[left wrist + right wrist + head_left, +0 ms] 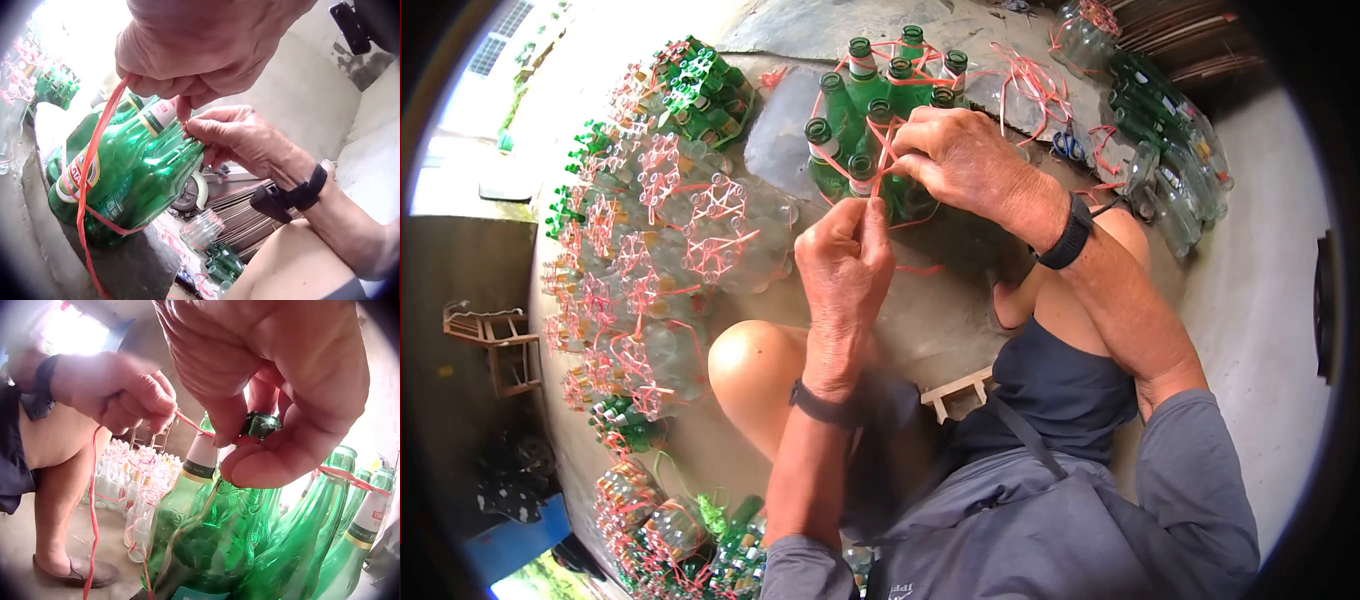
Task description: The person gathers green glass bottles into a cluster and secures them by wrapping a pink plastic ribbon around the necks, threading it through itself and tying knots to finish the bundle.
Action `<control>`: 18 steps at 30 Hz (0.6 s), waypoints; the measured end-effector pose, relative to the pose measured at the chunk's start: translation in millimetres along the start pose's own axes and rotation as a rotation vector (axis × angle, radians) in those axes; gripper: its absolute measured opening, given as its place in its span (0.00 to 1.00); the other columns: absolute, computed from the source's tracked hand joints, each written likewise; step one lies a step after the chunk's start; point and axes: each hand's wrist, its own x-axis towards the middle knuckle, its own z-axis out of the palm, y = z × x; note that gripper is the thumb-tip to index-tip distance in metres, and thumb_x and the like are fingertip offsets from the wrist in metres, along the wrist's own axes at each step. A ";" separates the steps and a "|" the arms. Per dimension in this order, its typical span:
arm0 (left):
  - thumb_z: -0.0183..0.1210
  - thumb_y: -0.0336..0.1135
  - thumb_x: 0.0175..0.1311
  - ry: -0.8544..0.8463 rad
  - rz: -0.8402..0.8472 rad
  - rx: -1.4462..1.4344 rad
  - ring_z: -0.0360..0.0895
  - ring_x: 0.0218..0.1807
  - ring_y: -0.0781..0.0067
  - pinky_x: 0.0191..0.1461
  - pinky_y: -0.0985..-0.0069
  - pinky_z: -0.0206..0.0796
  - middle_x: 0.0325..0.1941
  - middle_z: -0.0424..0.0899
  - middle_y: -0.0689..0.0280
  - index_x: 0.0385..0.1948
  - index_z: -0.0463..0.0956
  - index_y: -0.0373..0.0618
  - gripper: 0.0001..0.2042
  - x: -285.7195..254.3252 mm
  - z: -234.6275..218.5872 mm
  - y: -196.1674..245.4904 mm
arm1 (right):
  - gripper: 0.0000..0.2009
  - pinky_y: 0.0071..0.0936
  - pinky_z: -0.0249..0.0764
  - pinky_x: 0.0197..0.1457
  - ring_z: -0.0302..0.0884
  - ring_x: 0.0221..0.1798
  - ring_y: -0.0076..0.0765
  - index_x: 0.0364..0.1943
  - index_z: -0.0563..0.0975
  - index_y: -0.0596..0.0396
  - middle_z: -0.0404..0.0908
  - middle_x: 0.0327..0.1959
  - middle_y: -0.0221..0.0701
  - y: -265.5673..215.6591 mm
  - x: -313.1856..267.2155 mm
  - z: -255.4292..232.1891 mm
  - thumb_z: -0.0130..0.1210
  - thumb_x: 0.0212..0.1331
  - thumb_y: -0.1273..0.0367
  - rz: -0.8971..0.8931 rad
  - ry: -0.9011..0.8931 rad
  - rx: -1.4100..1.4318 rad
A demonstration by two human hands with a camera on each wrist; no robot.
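Red string (pixel 878 165) pinched in both hands' grips over green bottles (pixel 870 110), tied clear-bottle bundles (pixel 670 230) crowding left.

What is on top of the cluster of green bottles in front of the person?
Red string crosses the green bottles, and the right hand rests there. That hand covers the bottle necks beneath it.

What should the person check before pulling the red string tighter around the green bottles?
1. Left hand pinches the red string: ok.
2. Right hand holds the string at a bottle neck: ok.
3. Green bottles stand upright, close together: ok.
4. String wraps every neck in the bundle: cannot tell, the hands hide some.
5. String free of fraying: cannot tell, too blurred.
6. Scissors lie clear of the hands: ok.
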 end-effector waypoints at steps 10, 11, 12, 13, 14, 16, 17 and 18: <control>0.66 0.35 0.66 -0.145 0.281 0.332 0.82 0.28 0.39 0.32 0.54 0.72 0.22 0.80 0.47 0.22 0.82 0.38 0.13 62.0 -17.4 23.6 | 0.08 0.50 0.82 0.51 0.87 0.47 0.55 0.36 0.85 0.56 0.86 0.39 0.43 6.0 -0.8 3.7 0.65 0.60 0.66 -0.039 0.006 0.044; 0.65 0.34 0.67 -0.164 0.322 0.353 0.80 0.25 0.43 0.32 0.57 0.71 0.22 0.79 0.46 0.25 0.82 0.36 0.12 67.2 -18.5 23.6 | 0.08 0.50 0.82 0.51 0.87 0.47 0.55 0.36 0.85 0.56 0.86 0.39 0.43 6.5 -1.4 4.0 0.65 0.60 0.66 -0.034 0.009 0.047; 0.65 0.33 0.69 -0.183 0.361 0.375 0.78 0.23 0.47 0.32 0.61 0.70 0.23 0.78 0.45 0.28 0.83 0.35 0.11 72.6 -19.4 22.7 | 0.08 0.49 0.83 0.51 0.87 0.47 0.55 0.36 0.84 0.56 0.86 0.38 0.43 6.3 -1.6 3.9 0.65 0.61 0.66 -0.043 0.008 0.061; 0.65 0.34 0.69 -0.193 0.363 0.390 0.79 0.25 0.45 0.32 0.60 0.71 0.24 0.79 0.45 0.29 0.84 0.35 0.11 78.5 -19.6 20.5 | 0.07 0.49 0.83 0.51 0.87 0.47 0.55 0.37 0.84 0.56 0.86 0.38 0.43 6.0 -1.3 3.6 0.65 0.61 0.67 -0.052 0.008 0.074; 0.65 0.34 0.69 -0.196 0.365 0.392 0.79 0.25 0.45 0.32 0.60 0.71 0.24 0.79 0.45 0.29 0.84 0.35 0.11 82.7 -19.3 20.4 | 0.07 0.49 0.83 0.51 0.87 0.47 0.55 0.37 0.84 0.56 0.86 0.38 0.43 5.8 -0.7 3.1 0.65 0.61 0.67 -0.049 0.010 0.076; 0.65 0.34 0.69 -0.204 0.368 0.449 0.79 0.23 0.50 0.32 0.62 0.70 0.23 0.79 0.46 0.30 0.85 0.35 0.11 89.6 -18.3 20.2 | 0.07 0.48 0.83 0.51 0.87 0.47 0.54 0.37 0.83 0.56 0.86 0.38 0.43 5.3 -0.2 2.5 0.64 0.63 0.67 -0.048 -0.014 0.047; 0.65 0.34 0.69 -0.207 0.367 0.449 0.79 0.23 0.50 0.32 0.62 0.70 0.23 0.79 0.46 0.30 0.85 0.35 0.11 94.1 -17.5 17.5 | 0.07 0.48 0.83 0.51 0.87 0.47 0.54 0.37 0.83 0.56 0.86 0.38 0.43 5.0 -0.2 2.5 0.64 0.63 0.67 -0.046 -0.015 0.049; 0.65 0.35 0.69 -0.232 0.312 0.456 0.78 0.22 0.56 0.32 0.62 0.70 0.22 0.80 0.48 0.30 0.85 0.35 0.11 99.2 -16.7 13.3 | 0.07 0.48 0.83 0.50 0.87 0.47 0.54 0.37 0.83 0.56 0.86 0.38 0.43 4.7 -0.1 3.0 0.64 0.63 0.67 -0.045 -0.018 0.046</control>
